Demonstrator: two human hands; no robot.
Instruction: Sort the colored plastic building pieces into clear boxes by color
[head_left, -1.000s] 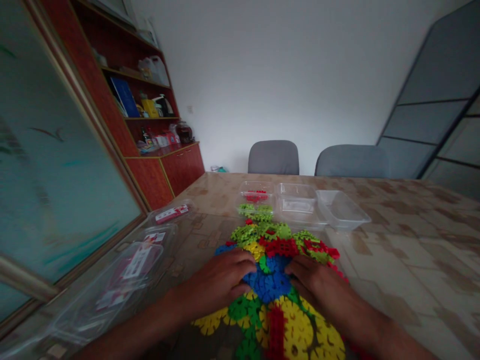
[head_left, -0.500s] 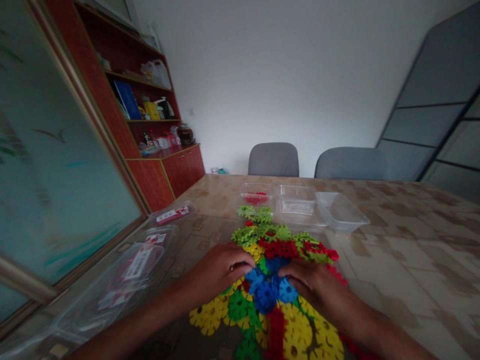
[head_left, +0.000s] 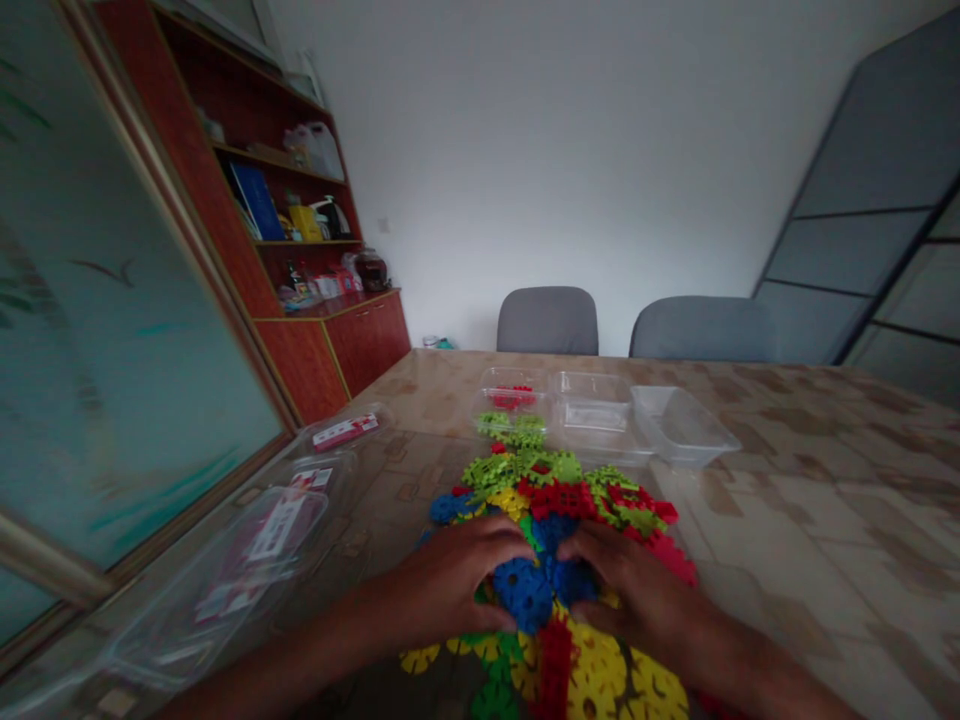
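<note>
A pile of plastic snowflake building discs in several colours lies on the table. My left hand (head_left: 480, 565) is curled around the left edge of a blue snowflake disc (head_left: 523, 597), fingers above it and thumb below. On the other side my right hand (head_left: 630, 580) closes on a second blue snowflake disc (head_left: 574, 582) that touches the first. Under and below them lie yellow discs (head_left: 596, 665), a green disc (head_left: 495, 690) and a red stacked strip (head_left: 553, 670). Behind the hands are red pieces (head_left: 559, 498) and light green discs (head_left: 551, 465).
Clear plastic tubs (head_left: 592, 400) stand behind the pile, one with red and light green pieces. A whitish tub (head_left: 682, 425) is to their right. Clear lids with labels (head_left: 274, 530) lie at the left. Two grey chairs (head_left: 547, 320) stand beyond the table (head_left: 810, 480).
My left hand has moved lower and round the blue discs, uncovering blue pieces behind it at the left. My right hand has closed further over the right blue disc.
</note>
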